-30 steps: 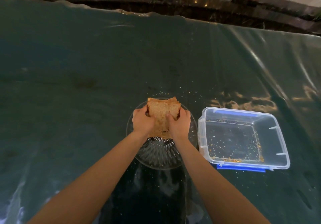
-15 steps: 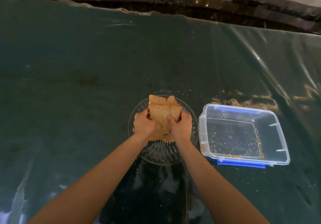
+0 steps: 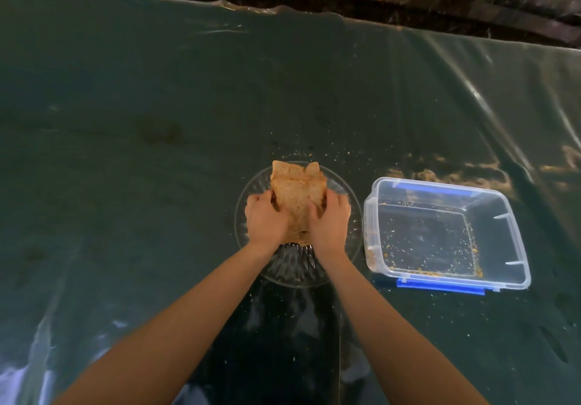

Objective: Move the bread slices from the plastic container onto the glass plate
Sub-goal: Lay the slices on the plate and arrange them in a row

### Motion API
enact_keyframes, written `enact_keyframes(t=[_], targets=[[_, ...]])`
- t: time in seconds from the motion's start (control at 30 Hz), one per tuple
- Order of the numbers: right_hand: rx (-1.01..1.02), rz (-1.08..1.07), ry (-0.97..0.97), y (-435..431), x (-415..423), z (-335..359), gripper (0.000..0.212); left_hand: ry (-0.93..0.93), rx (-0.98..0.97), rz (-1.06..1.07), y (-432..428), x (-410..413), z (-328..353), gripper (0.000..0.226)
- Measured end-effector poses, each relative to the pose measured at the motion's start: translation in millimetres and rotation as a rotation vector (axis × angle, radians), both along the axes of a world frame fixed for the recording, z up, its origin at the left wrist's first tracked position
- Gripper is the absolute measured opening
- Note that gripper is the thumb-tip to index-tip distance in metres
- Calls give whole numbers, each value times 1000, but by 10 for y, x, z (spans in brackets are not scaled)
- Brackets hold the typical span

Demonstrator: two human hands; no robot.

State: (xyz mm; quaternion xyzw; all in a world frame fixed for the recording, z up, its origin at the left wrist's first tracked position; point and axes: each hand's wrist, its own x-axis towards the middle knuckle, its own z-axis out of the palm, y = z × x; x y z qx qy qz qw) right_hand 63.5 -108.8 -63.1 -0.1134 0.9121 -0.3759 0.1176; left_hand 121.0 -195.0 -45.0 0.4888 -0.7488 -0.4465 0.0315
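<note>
A: What's the biggest thing in front of you?

B: Your table (image 3: 157, 121), covered in a dark green glossy sheet (image 3: 440, 96) that wrinkles along its far edge. Crumbs (image 3: 301, 155) are scattered on it just beyond the plate.

A: And next in size?

B: Your two bare forearms, reaching in from the bottom edge toward the middle. After them comes the plastic container (image 3: 515, 266), clear with a blue clip (image 3: 440, 287) on its near side. It sits on the sheet just to the right of the plate, open, holding only crumbs on its floor.

A: Where's the plate?

B: The glass plate (image 3: 352, 247) is straight ahead of you, round and ribbed, partly hidden under your hands.

A: And the bread?

B: The bread slices (image 3: 297, 190) are a brown stack over the plate's middle. You're holding them from both sides: your left hand (image 3: 265, 219) curls against the stack's left edge, your right hand (image 3: 330, 220) against its right edge, fingers wrapped onto the bread. The far end of the stack sticks out past your fingers.

A: Is the stack resting on the plate?

B: I can't tell; your hands hide its underside.
</note>
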Motion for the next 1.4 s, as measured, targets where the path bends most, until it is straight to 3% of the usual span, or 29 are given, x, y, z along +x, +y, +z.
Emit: enact_keyframes(t=[0.4, 0.6, 0.9, 1.13, 1.4], targets=[[-102, -67, -128, 200, 120, -21, 32, 20, 33, -49, 74, 168, -8, 30], [-100, -99, -142, 217, 38, -36, 36, 51, 32, 49, 79, 159, -1, 51], [-97, -60, -8, 284, 190, -5, 23, 87, -37, 41, 197, 269, -24, 37], [-237, -71, -120, 394, 244, 37, 21, 141, 36, 89, 247, 397, -7, 38], [-150, -61, -160, 499, 173, -53, 25, 108, 118, 54, 300, 435, -62, 44]])
